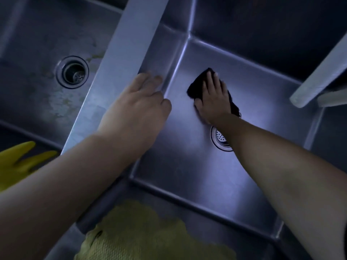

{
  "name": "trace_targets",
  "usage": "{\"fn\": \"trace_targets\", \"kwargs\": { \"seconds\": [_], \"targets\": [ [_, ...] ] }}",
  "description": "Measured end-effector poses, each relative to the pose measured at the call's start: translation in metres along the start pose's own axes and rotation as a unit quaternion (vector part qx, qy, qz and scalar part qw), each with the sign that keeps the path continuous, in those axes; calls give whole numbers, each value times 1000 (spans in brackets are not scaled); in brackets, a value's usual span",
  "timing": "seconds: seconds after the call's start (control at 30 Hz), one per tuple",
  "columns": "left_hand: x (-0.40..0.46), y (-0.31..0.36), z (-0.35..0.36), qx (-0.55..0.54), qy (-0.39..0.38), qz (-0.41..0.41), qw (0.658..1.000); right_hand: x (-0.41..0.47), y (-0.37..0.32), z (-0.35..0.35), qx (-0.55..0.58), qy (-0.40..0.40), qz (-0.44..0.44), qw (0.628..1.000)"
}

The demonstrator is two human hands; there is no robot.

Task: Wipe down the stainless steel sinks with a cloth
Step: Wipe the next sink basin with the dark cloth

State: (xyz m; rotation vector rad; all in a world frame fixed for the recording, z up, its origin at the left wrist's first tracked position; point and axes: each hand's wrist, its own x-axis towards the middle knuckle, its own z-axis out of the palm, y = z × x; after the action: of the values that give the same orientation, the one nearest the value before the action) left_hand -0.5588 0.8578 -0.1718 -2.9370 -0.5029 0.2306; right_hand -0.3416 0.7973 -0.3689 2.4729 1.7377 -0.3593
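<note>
Two stainless steel sinks lie side by side, split by a steel divider. My right hand presses a dark cloth flat on the floor of the right sink, fingers straight, near its far left corner. Its drain is partly hidden under my right forearm. My left hand rests on the divider's edge with its fingers reaching over the inner wall. The left sink shows stains and its drain.
A yellow rubber glove lies at the left edge. A yellow-green cloth lies on the sink's front rim. A pale steel bar crosses the upper right.
</note>
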Motion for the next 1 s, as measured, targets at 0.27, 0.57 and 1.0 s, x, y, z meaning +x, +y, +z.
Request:
{"fn": "trace_targets", "kwargs": {
  "seconds": [0.27, 0.57, 1.0],
  "targets": [
    [1, -2, 1, -89, 86, -1, 992, 11, -29, 3, 0, 9, -33, 999],
    [1, 0, -5, -79, 89, 13, 993, -110, -64, 36, 0, 3, -299, 954],
    [0, 0, -7, -100, 77, 8, 992, -140, -72, 46, 40, 4, -521, 853]
  ]
}}
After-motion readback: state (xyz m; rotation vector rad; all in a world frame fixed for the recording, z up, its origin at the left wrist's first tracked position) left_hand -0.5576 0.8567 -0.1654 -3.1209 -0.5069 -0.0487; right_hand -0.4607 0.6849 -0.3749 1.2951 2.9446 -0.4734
